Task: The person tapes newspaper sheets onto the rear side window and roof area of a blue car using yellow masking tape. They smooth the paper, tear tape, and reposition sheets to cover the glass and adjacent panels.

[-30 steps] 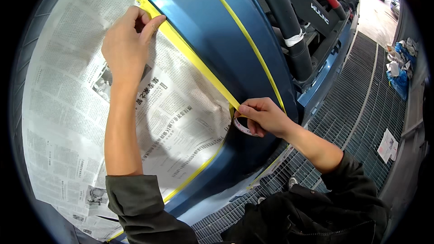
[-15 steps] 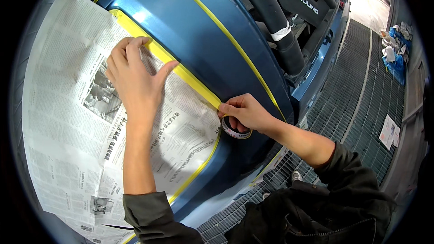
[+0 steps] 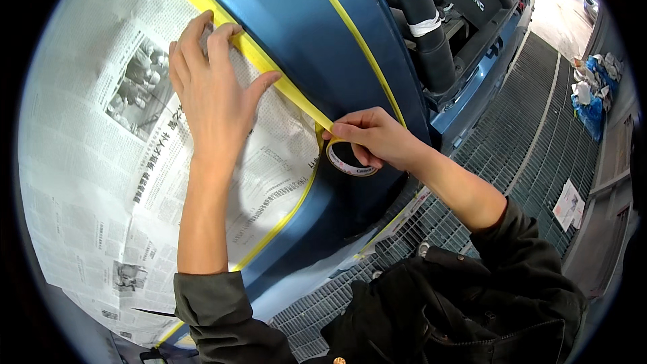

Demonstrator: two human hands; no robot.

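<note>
A sheet of newspaper (image 3: 74,162) covers the left part of a glossy blue car body panel (image 3: 337,61). Along its upper right edge runs a strip of yellow masking tape (image 3: 292,91). My left hand (image 3: 214,87) lies spread over the paper, fingertips and thumb at the tape's edge. In my right hand (image 3: 379,136) is the roll of masking tape (image 3: 331,156), hanging below the fingers. Thumb and forefinger pinch the strip near the paper's right corner, where it narrows. Another yellow tape line (image 3: 259,244) borders the paper's lower right edge.
Farther right, a separate yellow tape line (image 3: 357,32) crosses the panel. Beyond it stands a thick black tube (image 3: 431,54) with a white wrap. Metal grating (image 3: 522,128) forms the floor. Crumpled paper and blue plastic (image 3: 592,104) lie by the right wall.
My left hand has slid along the tape edge toward my right hand. The right hand and roll have shifted slightly, still holding the strip. The whole view has moved a little.
</note>
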